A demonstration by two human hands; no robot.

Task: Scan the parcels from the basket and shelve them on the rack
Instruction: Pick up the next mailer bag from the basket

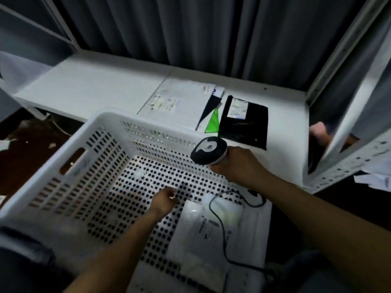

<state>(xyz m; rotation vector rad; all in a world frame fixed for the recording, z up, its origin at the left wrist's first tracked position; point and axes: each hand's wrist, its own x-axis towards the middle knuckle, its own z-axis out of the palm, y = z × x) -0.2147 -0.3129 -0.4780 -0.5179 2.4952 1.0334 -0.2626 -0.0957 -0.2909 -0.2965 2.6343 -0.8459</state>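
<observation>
Your right hand (239,163) wrapped tight around handle of scanner (208,150), head over far right rim of white basket (63,166). Your left hand (164,200) inside basket, fingers loosely curled, holding nothing, just beside white parcel (203,231) lying on perforated floor. Scanner cable (220,229) trails across that parcel. Beyond basket, white parcel (179,100) and black parcel (243,121) lie flat on low rack shelf (88,87).
</observation>
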